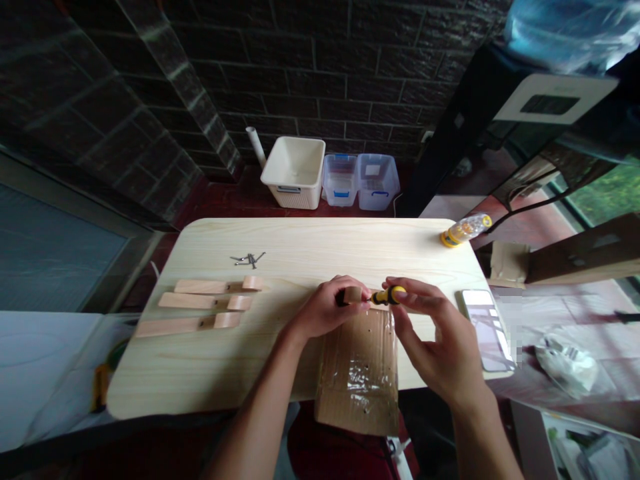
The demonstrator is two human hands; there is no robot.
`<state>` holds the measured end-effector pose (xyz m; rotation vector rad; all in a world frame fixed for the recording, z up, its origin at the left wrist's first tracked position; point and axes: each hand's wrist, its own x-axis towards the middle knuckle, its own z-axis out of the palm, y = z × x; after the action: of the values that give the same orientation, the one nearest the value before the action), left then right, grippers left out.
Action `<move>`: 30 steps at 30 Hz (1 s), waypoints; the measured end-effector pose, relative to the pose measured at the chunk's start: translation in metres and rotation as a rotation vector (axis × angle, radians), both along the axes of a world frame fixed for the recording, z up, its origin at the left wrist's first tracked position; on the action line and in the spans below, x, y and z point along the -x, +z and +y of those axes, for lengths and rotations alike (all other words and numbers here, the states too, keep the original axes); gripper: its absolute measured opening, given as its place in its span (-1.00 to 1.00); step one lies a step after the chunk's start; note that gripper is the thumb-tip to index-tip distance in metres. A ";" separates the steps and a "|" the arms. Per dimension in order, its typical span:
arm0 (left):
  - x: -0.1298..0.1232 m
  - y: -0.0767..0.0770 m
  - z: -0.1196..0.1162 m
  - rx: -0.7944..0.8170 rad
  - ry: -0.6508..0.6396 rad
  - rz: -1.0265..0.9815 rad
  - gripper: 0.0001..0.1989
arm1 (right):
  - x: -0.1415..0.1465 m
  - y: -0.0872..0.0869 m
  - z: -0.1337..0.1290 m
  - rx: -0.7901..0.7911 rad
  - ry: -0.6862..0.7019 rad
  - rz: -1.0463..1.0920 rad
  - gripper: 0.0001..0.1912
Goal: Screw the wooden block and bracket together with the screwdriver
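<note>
My left hand (327, 307) is closed around a small wooden piece (353, 295) above the near middle of the table. In my right hand (437, 333) is a short yellow-and-black screwdriver (389, 295), its handle between thumb and fingers. The screwdriver points left, its tip end meeting the wooden piece by my left fingertips; the exact contact is too small to make out. Beneath both hands lies a flat cardboard piece (357, 373) covered with shiny clear tape, reaching over the table's near edge. Several loose screws (249, 259) lie in a small heap at the far left.
Three wooden pieces with curved ends (203, 325) lie at the left of the table (320, 247). A clear bottle with a yellow base (465, 231) stands at the far right corner, a phone (485, 327) nearer. Bins (295, 167) stand on the floor beyond.
</note>
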<state>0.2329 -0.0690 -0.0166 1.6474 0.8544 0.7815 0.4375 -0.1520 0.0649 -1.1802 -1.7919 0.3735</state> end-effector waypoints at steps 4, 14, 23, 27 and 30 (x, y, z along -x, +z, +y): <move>0.000 0.001 0.000 0.003 0.000 0.015 -0.88 | -0.001 -0.002 -0.001 0.025 0.028 0.022 -0.67; 0.001 0.002 -0.001 -0.005 -0.005 0.003 -0.88 | 0.001 0.001 0.001 -0.029 -0.019 -0.008 -0.68; 0.001 -0.001 0.000 -0.010 -0.010 0.007 -0.89 | -0.001 -0.001 -0.001 0.012 0.027 0.015 -0.64; 0.001 -0.001 0.000 -0.010 -0.007 0.015 -0.90 | -0.002 0.000 -0.001 0.006 0.021 -0.001 -0.62; 0.001 -0.001 0.000 -0.013 -0.006 0.006 -0.91 | -0.001 0.000 0.001 -0.012 -0.002 -0.005 -0.63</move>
<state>0.2323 -0.0692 -0.0175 1.6634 0.8494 0.7793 0.4388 -0.1514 0.0648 -1.1752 -1.7951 0.3587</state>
